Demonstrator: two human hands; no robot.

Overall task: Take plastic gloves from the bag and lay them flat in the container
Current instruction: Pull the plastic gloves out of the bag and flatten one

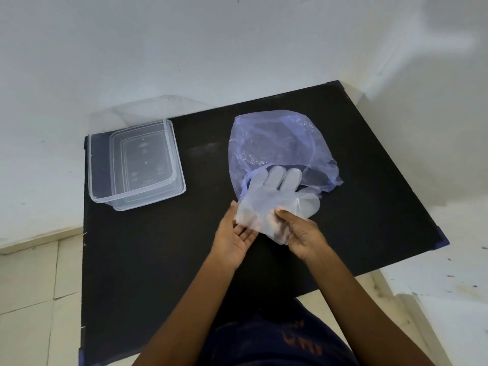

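Note:
A translucent plastic glove [274, 196] is held over the black table, its fingers pointing away toward the bag. My left hand [235, 236] pinches its cuff at the left edge, palm up. My right hand [301, 233] grips the cuff on the right side. A thin bluish plastic bag [280, 143] lies just beyond the glove, its mouth facing me. A clear rectangular container [137, 161] stands open at the table's far left with nothing visible inside.
The black table [163, 260] sits against a white wall. Its right corner [441, 241] and left edge drop to a tiled floor. My dark-clothed lap is at the bottom centre.

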